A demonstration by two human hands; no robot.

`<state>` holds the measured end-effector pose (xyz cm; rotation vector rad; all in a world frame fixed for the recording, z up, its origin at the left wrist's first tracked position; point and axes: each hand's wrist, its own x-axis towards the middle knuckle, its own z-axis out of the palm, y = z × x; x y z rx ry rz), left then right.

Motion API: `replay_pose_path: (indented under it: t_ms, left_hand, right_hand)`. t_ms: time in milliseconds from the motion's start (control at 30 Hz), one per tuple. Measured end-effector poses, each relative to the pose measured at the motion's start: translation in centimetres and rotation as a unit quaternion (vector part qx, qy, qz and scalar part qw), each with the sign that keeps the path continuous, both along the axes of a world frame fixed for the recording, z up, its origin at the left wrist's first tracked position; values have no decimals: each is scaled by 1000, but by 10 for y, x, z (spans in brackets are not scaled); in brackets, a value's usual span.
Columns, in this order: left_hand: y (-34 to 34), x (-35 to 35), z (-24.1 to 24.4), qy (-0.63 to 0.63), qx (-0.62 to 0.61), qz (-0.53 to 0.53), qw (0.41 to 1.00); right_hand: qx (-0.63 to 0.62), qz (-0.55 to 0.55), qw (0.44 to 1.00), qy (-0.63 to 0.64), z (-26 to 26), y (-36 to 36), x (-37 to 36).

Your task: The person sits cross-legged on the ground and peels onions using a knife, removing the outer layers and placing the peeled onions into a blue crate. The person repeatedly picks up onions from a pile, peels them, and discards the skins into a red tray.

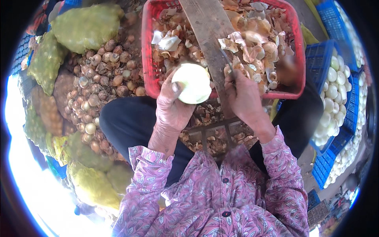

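Observation:
A pale peeled onion (192, 83) rests in my left hand (174, 103), with the thumb on its left side. To the right, my right hand (244, 97) is closed on a knife, whose thin blade (226, 57) points up and left over the edge of a wooden board (211, 32). The board lies across a red plastic basket (148, 53) that holds onion skins (257, 47) and scraps. The knife's handle is mostly hidden in my fingers.
Unpeeled onions (94, 80) lie heaped on the ground at the left, beside full mesh sacks (86, 26). At the right stand blue plastic crates (318, 62) of peeled onions (334, 97). Skins lie around a dark slatted crate (204, 137) between my knees.

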<state>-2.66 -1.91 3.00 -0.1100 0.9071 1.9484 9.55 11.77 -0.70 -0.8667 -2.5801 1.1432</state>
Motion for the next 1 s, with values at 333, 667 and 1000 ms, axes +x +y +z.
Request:
replay_pose_path:
  t_ms: [333,667,1000]
  left_hand:
    - [-7,2,0,21,-1,-3,1000]
    - [-12,-8,2,-64,55,-25,996]
    - [-19,-34,26,-88,196,54,975]
  right_hand:
    - [-15,77,994,-78,3,-14,-29]
    - [-550,-167,815,72,46,-9,-27]
    - [-103,18,983,148,-11,-26,-34]
